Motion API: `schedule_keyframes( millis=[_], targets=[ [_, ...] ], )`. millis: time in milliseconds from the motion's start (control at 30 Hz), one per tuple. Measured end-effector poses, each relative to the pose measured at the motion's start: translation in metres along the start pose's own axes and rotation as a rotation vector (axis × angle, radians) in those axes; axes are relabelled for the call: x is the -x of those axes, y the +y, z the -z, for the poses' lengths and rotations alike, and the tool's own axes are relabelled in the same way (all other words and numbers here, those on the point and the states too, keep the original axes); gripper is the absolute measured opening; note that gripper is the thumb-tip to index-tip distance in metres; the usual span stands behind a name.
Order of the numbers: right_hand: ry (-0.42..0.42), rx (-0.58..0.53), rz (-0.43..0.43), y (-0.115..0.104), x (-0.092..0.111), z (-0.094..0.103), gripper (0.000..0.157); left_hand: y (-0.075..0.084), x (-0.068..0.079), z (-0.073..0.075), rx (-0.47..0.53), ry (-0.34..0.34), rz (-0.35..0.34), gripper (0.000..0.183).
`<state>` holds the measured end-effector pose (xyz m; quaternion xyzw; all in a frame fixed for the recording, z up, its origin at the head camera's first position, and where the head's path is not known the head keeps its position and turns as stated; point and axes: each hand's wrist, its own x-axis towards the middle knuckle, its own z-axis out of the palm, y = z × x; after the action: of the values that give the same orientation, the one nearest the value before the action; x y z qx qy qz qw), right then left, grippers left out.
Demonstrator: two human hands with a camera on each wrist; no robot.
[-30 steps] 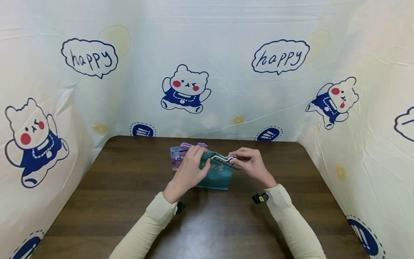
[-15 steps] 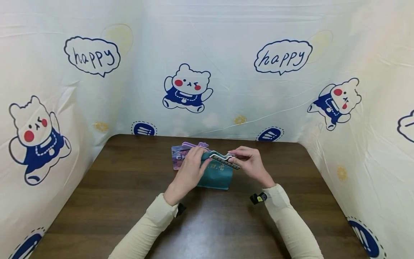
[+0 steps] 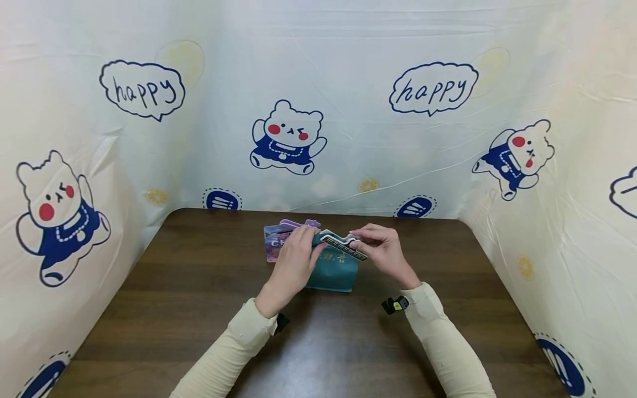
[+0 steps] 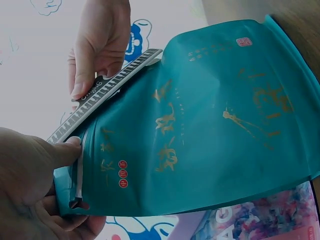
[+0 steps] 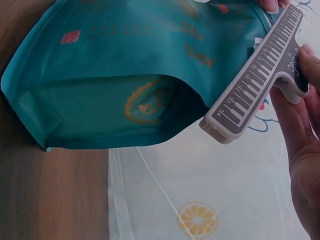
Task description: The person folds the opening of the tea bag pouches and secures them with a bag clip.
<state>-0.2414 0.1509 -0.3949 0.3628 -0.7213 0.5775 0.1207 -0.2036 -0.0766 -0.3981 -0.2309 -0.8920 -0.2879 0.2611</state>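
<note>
A teal pouch (image 3: 332, 276) with gold lettering stands on the table, its top edge folded over. My left hand (image 3: 292, 264) grips one end of that top, thumb on the near face and fingers behind, as the left wrist view shows. My right hand (image 3: 385, 253) pinches the handles of a grey bag clip (image 5: 252, 75) printed with piano keys. The clip lies slanted along the pouch's (image 4: 215, 115) top edge, one end close to my left thumb. In the right wrist view the pouch's bottom gusset (image 5: 100, 110) faces the camera.
Behind my left hand lies a colourful printed packet (image 3: 272, 243) with white letters, partly covered. A purple object (image 3: 312, 223) shows at its top edge. The brown wooden table (image 3: 199, 298) meets a printed cloth backdrop (image 3: 348, 138) at the back and sides.
My right hand and the clip have shifted slightly left along the pouch's top, toward my left hand. Both hands keep their hold, and the pouch stays almost in place.
</note>
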Motion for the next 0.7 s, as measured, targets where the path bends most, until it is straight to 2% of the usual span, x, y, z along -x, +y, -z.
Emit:
schedule_keyframes(
  millis=[567, 700],
  targets=[
    [-0.031, 0.001, -0.036, -0.005, -0.001, 0.002, 0.029, 0.002, -0.002, -0.002, 0.001, -0.018, -0.008, 0.026],
    [-0.056, 0.064, -0.004, -0.010, -0.001, 0.002, 0.032, 0.003, -0.002, -0.002, -0.016, -0.014, -0.024, 0.024]
  ],
)
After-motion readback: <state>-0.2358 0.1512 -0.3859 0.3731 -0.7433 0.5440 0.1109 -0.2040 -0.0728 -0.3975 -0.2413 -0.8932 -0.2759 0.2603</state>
